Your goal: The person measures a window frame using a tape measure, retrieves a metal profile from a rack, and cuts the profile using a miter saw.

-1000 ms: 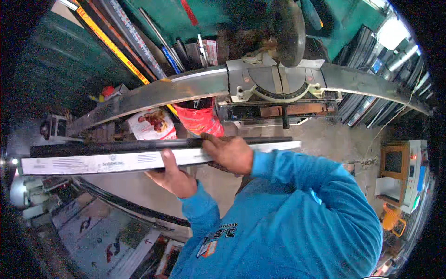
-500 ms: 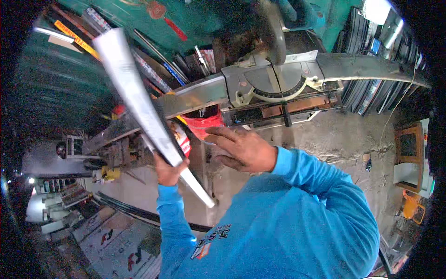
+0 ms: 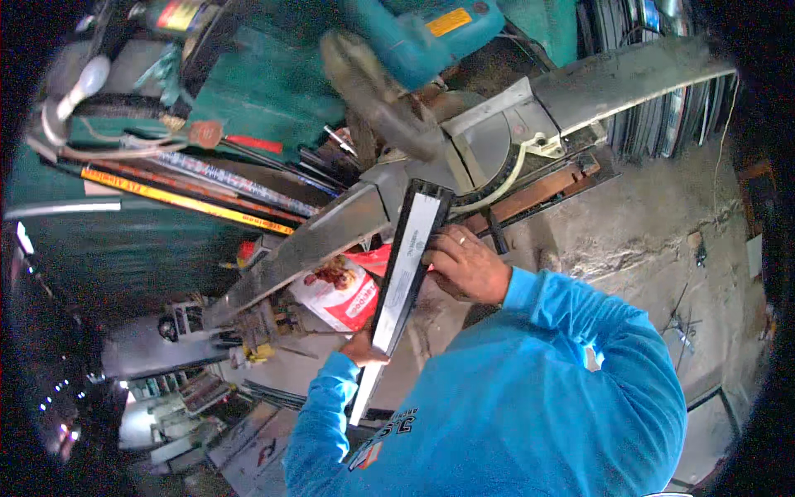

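Profile bar [image 3: 396, 291]: long, straight, black-edged, white strip [image 3: 422, 219] down its face; held slanted before the miter saw [image 3: 484, 156].
Left hand [image 3: 363, 350]: closed around the lower part, thumb across the strip.
Right hand [image 3: 469, 265]: fingers bent against the upper right edge; cannot tell whether closed on it.
Obscured: bar underside; teal motor housing [image 3: 406, 50], cut off above.
Surroundings: red-and-white bag [image 3: 330, 290], partly covered by the bar; metal rail [image 3: 323, 229] beyond.

- The left hand [image 3: 361, 349] holds a black bar with white face [image 3: 406, 265] near its near end.
- The right hand [image 3: 470, 267] is at its right edge.
- Far behind stands a saw [image 3: 426, 41].
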Action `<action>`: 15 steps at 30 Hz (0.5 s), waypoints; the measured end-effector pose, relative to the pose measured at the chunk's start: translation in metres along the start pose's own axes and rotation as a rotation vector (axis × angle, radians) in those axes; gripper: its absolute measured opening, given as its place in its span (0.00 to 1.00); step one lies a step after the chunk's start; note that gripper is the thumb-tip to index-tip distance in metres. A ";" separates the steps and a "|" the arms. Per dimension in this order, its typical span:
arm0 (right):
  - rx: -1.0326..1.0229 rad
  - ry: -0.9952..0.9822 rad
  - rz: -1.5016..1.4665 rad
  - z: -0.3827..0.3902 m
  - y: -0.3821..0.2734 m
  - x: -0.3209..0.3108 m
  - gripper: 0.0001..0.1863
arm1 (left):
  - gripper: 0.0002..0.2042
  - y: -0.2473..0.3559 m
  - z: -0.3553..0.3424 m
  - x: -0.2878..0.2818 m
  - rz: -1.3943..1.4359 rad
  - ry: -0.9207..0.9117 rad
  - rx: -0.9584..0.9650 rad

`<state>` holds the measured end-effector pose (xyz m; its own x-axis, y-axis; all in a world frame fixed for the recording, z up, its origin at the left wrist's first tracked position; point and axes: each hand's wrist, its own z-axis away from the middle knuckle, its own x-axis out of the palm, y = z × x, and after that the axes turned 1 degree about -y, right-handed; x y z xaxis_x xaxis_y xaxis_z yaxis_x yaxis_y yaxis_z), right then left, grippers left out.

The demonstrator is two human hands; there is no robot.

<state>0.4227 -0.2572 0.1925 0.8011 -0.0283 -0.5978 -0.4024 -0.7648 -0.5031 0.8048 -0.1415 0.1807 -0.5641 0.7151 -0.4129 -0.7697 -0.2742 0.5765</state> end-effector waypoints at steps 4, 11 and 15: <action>0.175 -0.006 0.005 0.016 0.021 -0.007 0.24 | 0.52 0.004 -0.022 -0.007 -0.179 -0.001 0.086; 0.492 -0.246 0.199 0.001 0.030 0.028 0.33 | 0.47 0.061 -0.025 -0.077 -0.434 -0.145 0.021; 0.598 -0.119 0.254 -0.026 0.046 0.066 0.31 | 0.51 0.052 -0.042 -0.141 -0.595 -0.018 -0.125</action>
<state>0.4684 -0.3115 0.1465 0.6085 -0.0631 -0.7911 -0.7764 -0.2534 -0.5770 0.8320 -0.2839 0.2395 -0.0217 0.7792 -0.6265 -0.9813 0.1033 0.1624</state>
